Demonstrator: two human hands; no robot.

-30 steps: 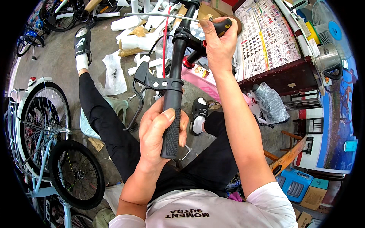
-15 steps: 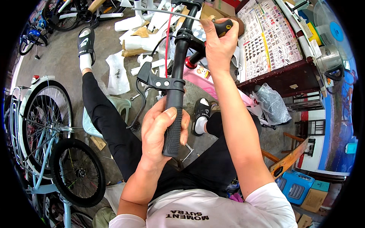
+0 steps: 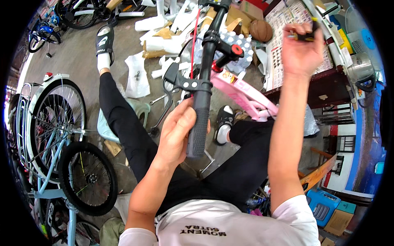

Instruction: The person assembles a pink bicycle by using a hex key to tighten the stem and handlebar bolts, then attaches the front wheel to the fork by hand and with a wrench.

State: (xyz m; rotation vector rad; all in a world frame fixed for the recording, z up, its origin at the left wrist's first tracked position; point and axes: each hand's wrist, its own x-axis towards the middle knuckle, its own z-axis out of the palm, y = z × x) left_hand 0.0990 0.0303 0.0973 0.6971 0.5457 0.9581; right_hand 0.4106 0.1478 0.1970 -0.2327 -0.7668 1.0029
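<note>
A black bicycle handlebar (image 3: 205, 65) stands before me, its near end fitted with a ribbed black grip (image 3: 198, 135). Around that grip my left hand (image 3: 177, 129) is closed, thumb on the near side. Just beyond it sits a black brake lever (image 3: 177, 78). The stem with its red cap (image 3: 237, 50) joins the bar to a pink bicycle frame (image 3: 242, 94). Off to the right, over the desk with the printed sheet, my right hand (image 3: 303, 55) is closed on a screwdriver (image 3: 305, 37) with a black and yellow handle; its shaft is mostly hidden.
Left of me stand a light blue bicycle (image 3: 51, 160) and a loose black-tyred wheel (image 3: 87, 178). A pale green stool (image 3: 107, 125) is by my left leg. Ahead lie wrapping, bottled-water packs (image 3: 242, 61) and a basketball (image 3: 261, 30). A desk (image 3: 328, 88) and fan (image 3: 361, 37) flank the right.
My right hand has moved right with the screwdriver, away from the stem, which is now uncovered. My left hand still holds the grip. The view has shifted slightly.
</note>
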